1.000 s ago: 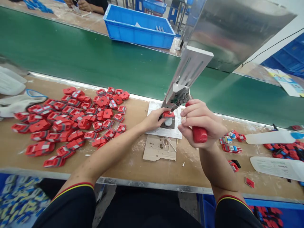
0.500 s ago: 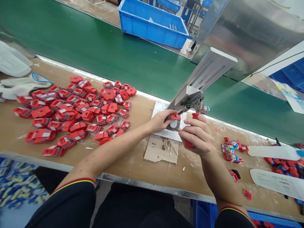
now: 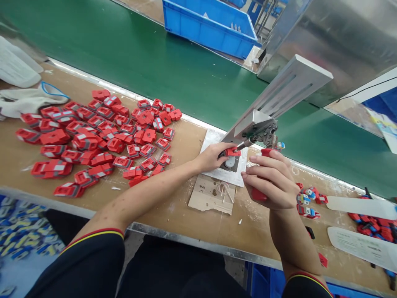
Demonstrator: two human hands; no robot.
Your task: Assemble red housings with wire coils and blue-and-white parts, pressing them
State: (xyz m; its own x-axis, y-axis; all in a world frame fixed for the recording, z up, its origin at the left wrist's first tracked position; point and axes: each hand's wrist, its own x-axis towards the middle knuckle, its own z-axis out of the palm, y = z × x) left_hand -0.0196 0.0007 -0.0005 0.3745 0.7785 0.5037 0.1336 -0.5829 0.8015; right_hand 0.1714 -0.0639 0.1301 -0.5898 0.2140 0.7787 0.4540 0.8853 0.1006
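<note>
My left hand (image 3: pixel 211 159) pinches a small red plastic part (image 3: pixel 233 152) on the base of a bench-mounted toggle press. The press's metal plunger (image 3: pixel 243 145) comes down at a slant, its tip at the part's top. A round pale seat (image 3: pixel 230 162) shows just below the part. My right hand (image 3: pixel 273 181) is wrapped around the red handle (image 3: pixel 259 195) of the toggle clamp (image 3: pixel 267 133), most of which the fingers cover. To the left lies a large pile of red and grey plastic parts (image 3: pixel 102 142).
Behind the bench runs a green conveyor belt (image 3: pixel 124 54), with a blue crate (image 3: pixel 211 31) beyond. A slotted metal upright (image 3: pixel 282 91) rises from the press. Torn cardboard (image 3: pixel 207 194) lies before its base. White gloves (image 3: pixel 27 101) are at far left; assembled red-blue pieces (image 3: pixel 310 198) are at right.
The view has shifted, so the press appears farther right. My right hand on the handle sits slightly farther right and lower; my left hand still holds the red part at the plunger.
</note>
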